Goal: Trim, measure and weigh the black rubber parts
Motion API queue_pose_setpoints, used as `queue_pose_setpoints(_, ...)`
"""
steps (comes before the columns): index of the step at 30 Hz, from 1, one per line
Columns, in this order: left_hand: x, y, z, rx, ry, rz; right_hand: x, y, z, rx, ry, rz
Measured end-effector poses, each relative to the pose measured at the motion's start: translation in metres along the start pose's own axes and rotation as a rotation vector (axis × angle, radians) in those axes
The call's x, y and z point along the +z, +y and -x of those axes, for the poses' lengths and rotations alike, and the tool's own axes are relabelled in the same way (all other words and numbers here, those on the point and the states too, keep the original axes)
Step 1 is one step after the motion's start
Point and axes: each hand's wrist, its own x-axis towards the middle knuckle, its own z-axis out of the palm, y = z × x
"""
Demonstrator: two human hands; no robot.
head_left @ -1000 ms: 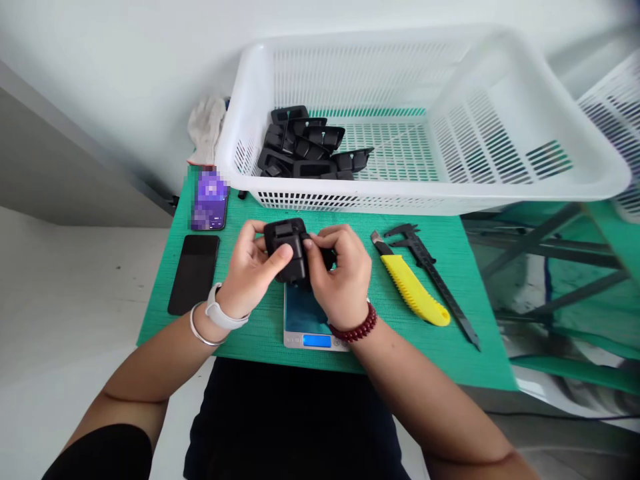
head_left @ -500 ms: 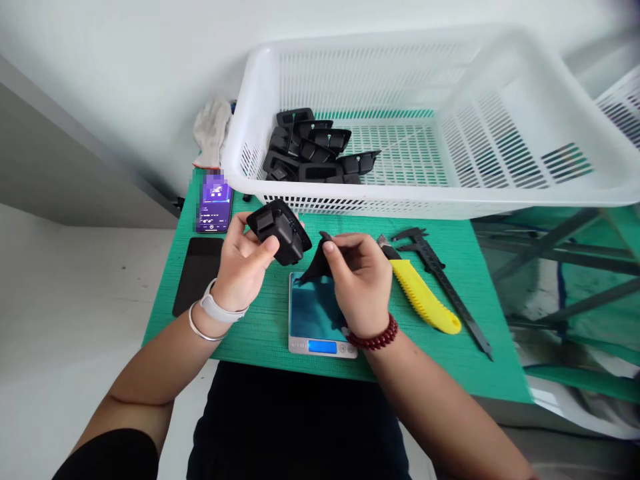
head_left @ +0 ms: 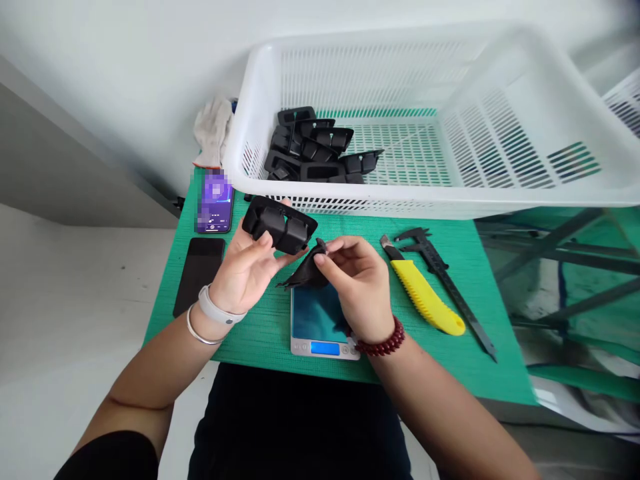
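My left hand [head_left: 244, 265] grips a black plastic housing [head_left: 279, 224], tilted above the green mat. My right hand [head_left: 357, 280] pinches a thin black flexible piece [head_left: 306, 271] between thumb and forefinger, just right of the housing and above a small digital scale [head_left: 320, 321] with a blue display. The two black parts are apart, almost touching. Several more black housings [head_left: 313, 150] lie piled in the left part of a white mesh basket [head_left: 500, 193].
A yellow utility knife [head_left: 425, 293] and a black caliper [head_left: 450, 287] lie right of the scale. Two phones, one lit [head_left: 215, 200] and one dark [head_left: 199, 273], lie at the left of the green mat [head_left: 250, 333]. A white glove [head_left: 214, 130] rests by the wall.
Both hands held one black part together over the scale; they have since drawn apart, the left tilting the housing up and left, the right pulling away the thin black piece.
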Motion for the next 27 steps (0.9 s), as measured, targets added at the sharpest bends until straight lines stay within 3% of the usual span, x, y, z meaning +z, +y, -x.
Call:
queue_pose_setpoints(5,-0.001,-0.006,0.0,-0.02,0.024,0.003,0.0,0.001,-0.001,-0.054,0.042,0.036)
queue_pose_setpoints(9,-0.002,-0.008,0.0,-0.057,-0.032,0.005,0.0,0.001,-0.002,-0.075,0.054,0.052)
queue_pose_setpoints(17,-0.004,-0.009,-0.001,-0.105,-0.005,-0.029,-0.002,-0.001,-0.002,0.045,-0.089,0.067)
queue_pose_setpoints(27,-0.001,-0.013,0.0,-0.12,-0.076,0.008,-0.003,-0.004,-0.002,-0.099,0.088,0.182)
